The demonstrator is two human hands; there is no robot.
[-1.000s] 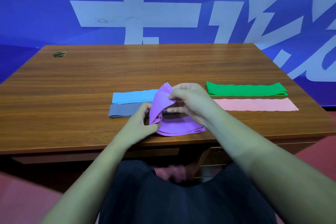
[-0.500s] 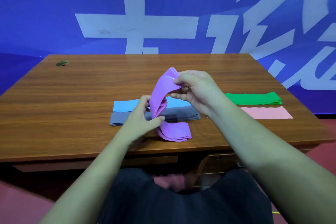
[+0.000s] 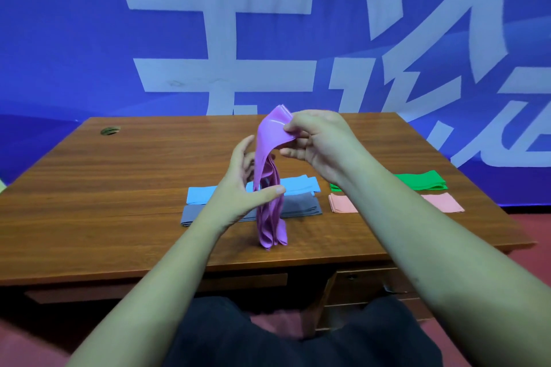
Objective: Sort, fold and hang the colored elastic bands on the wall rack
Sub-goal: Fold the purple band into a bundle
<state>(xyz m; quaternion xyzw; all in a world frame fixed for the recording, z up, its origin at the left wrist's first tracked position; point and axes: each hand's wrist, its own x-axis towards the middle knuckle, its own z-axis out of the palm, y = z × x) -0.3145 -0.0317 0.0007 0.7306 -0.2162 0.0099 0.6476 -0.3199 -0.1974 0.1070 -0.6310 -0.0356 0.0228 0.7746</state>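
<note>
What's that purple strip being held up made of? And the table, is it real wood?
Purple band: looks like thin rubber or latex sheet, smooth with a slight sheen; it hangs limp in soft ripples, pinched by the right hand. Table: brown wood-grain top, satin finish; solid wood, veneer or laminate cannot be told.

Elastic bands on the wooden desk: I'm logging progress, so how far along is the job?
Done: light blue band, grey band, green band and pink band lie folded flat on the wooden desk. In hand: the right hand pinches the top of the purple elastic band, the left hand grips its middle. Left: hanging these five; none hangs yet.
</note>
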